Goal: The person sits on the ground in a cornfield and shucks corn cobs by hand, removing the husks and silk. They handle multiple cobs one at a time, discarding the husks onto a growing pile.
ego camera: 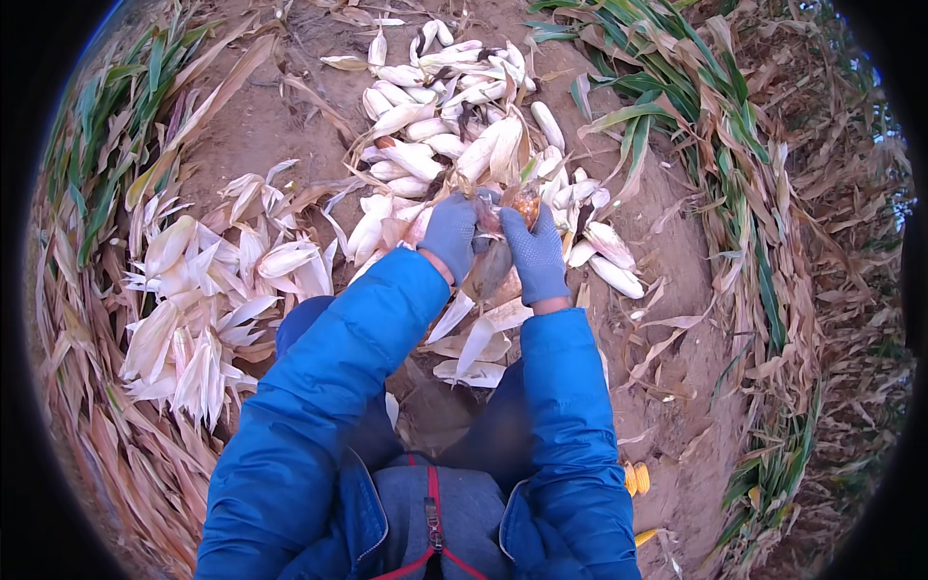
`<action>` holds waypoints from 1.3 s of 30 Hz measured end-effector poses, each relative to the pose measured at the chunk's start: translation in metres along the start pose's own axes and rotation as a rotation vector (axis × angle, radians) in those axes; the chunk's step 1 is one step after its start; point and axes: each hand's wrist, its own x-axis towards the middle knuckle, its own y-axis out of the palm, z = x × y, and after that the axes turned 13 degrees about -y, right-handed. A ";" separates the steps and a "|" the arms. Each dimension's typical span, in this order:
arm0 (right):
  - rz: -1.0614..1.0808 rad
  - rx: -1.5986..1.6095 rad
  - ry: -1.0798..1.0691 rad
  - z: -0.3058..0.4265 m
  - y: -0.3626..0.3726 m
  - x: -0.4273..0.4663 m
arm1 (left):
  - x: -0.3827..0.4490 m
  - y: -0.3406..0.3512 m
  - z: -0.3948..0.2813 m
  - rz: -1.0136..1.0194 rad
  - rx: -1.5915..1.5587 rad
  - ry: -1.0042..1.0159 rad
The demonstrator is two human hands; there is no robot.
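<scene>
My left hand [448,235], in a grey knitted glove, grips the dry husk [487,217] of an ear of corn. My right hand [535,261], in a matching glove with pale grip dots, holds the same ear of corn [525,205]. Orange kernels show at its upper right, where the husk is parted. Brownish husk [493,270] hangs between my wrists, and my fingers hide part of the ear. Just beyond my hands lies a heap of corn ears in pale husks [420,159].
Stripped husks [192,319] are piled on the left. Cut corn stalks [65,290] line the left side, with more stalks and green leaves [754,217] on the right. Bare yellow cobs of corn [636,478] lie on the soil [681,406] beside my right sleeve.
</scene>
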 end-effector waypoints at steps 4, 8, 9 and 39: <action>-0.040 0.121 0.121 0.004 -0.011 0.003 | -0.014 0.024 -0.007 -0.011 0.027 0.028; -0.158 -0.013 0.113 0.000 -0.013 0.004 | -0.025 0.028 -0.014 -0.090 0.229 -0.003; -0.170 -0.073 0.111 0.000 -0.013 0.006 | -0.026 0.029 -0.015 -0.106 0.245 -0.002; -0.650 0.376 0.303 -0.054 -0.087 0.033 | -0.054 0.014 -0.046 -0.103 0.457 0.001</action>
